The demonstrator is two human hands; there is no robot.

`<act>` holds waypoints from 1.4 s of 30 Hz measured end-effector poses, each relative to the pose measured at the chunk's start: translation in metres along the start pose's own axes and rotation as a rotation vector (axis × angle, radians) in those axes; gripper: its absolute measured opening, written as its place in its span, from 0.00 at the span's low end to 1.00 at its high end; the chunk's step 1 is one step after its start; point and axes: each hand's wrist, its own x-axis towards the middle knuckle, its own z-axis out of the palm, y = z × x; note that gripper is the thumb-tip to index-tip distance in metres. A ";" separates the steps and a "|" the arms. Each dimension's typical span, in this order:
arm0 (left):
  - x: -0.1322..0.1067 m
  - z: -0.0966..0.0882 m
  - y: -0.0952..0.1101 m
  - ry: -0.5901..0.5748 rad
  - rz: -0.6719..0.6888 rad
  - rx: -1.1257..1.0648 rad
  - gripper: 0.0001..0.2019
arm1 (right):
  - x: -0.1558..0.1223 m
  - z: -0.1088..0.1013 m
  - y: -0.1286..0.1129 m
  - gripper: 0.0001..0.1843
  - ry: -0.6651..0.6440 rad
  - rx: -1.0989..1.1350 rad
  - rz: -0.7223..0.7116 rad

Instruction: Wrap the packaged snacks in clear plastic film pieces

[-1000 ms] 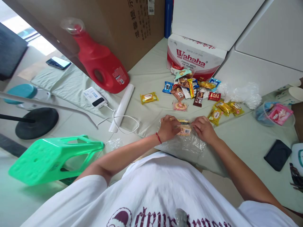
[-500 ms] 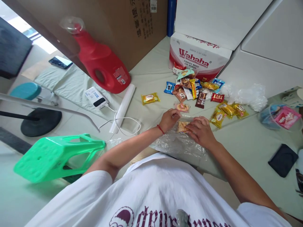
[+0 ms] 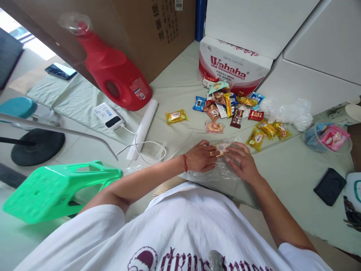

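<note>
A small, pale, wrapped biscuit [image 3: 222, 147] lies over a clear plastic bag [image 3: 208, 175] between my hands. My left hand [image 3: 202, 156], with a red cord at the wrist and a ring, grips its left side with bent fingers. From the right, my right hand [image 3: 243, 161] has curled fingers holding the other edge; its thumb is partly hidden. Just beyond them lies a ring-shaped biscuit in a clear wrapper [image 3: 214, 127]. Several yellow packets [image 3: 256, 138] sit right of my right hand, and one yellow packet [image 3: 176, 116] lies farther left.
Mixed snacks [image 3: 213, 110] are heaped before a Wahaba-style white and red carton [image 3: 235, 62]. At left stand a red jug [image 3: 115, 75], a power bank [image 3: 109, 116] with a white cable, a white roll [image 3: 143, 130] and a green stool [image 3: 42, 192]. A plastic tub [image 3: 316, 145] is at right.
My left hand has shifted down and over to the biscuit's left side, its back now more visible. The biscuit has moved slightly up and shows a printed mark. The camera view has shifted slightly.
</note>
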 end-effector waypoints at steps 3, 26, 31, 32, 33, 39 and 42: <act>0.000 0.001 0.002 -0.020 -0.020 0.019 0.13 | -0.030 0.001 -0.014 0.15 0.012 -0.065 -0.008; 0.001 -0.012 0.005 -0.132 -0.038 -0.165 0.15 | 0.042 -0.007 0.009 0.11 -0.302 -0.094 0.014; -0.014 -0.017 0.006 -0.104 -0.141 -0.289 0.22 | 0.045 0.007 0.026 0.12 -0.376 0.096 0.204; -0.016 -0.016 0.008 -0.088 -0.153 -0.287 0.23 | 0.046 0.007 0.027 0.12 -0.389 0.143 0.210; -0.017 -0.014 0.011 -0.072 -0.171 -0.270 0.25 | 0.045 0.005 0.026 0.12 -0.391 0.189 0.204; 0.001 0.005 0.031 -0.090 -0.324 0.000 0.18 | 0.007 -0.024 -0.003 0.20 -0.187 0.067 -0.078; 0.010 0.011 0.036 -0.083 -0.382 0.043 0.14 | -0.032 -0.015 -0.018 0.22 -0.228 -0.093 -0.160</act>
